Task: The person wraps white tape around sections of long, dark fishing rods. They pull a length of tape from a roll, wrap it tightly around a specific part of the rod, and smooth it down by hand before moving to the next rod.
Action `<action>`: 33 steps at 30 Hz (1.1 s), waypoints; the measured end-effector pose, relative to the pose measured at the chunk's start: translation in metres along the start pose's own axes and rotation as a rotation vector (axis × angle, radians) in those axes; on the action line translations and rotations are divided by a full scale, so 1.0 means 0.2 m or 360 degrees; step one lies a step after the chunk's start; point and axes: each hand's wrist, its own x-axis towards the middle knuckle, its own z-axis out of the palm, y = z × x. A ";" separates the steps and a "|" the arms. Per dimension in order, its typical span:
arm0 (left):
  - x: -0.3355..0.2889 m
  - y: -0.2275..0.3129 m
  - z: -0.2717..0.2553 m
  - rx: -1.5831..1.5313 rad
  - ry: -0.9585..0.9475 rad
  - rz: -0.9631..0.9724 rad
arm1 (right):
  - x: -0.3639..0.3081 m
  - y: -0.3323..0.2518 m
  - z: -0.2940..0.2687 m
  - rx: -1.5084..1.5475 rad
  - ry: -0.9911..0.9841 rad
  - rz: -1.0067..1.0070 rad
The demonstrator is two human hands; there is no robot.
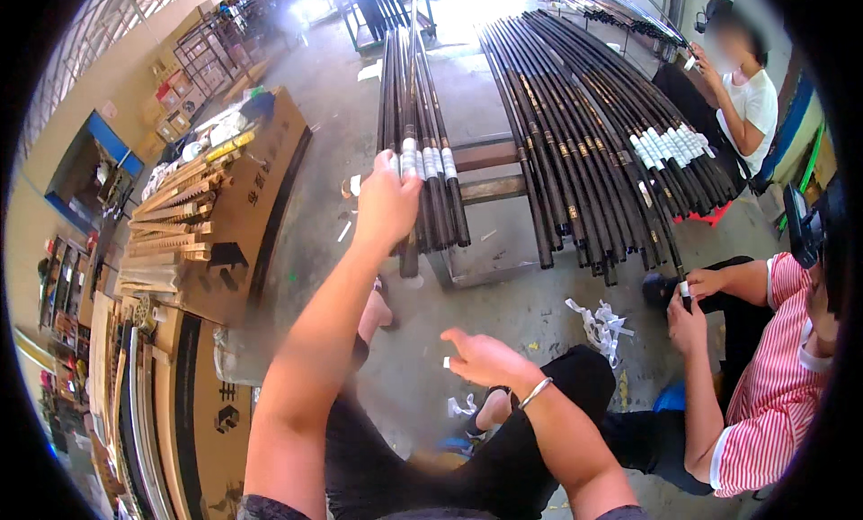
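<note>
My left hand [387, 201] reaches forward and grips the near ends of a bundle of long black rods [422, 115] banded with white tape, which rests on a metal frame. My right hand [481, 356], a bangle on its wrist, hovers over my knee with fingers loosely spread and a small white scrap of tape [447, 363] at the fingertips. More white tape scraps [460, 405] lie on the floor by my foot.
A large pile of black rods [593, 124] fills the right. A person in a red striped shirt [764, 376] sits at right handling a rod end; another in white [746, 97] stands behind. Flattened cartons with wooden strips [216, 214] lie at left.
</note>
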 end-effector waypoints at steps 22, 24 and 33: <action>0.33 0.01 0.37 0.1224 -0.0184 0.0387 | 0.08 -0.04 0.02 -0.0168 0.0111 -0.0052; 0.33 0.00 0.38 0.1251 -0.0168 0.0413 | 0.08 -0.04 0.02 -0.0196 0.0141 -0.0084; 0.02 0.25 0.55 0.0020 -0.0373 0.0586 | 0.10 -0.01 0.04 -0.0251 0.0033 0.0043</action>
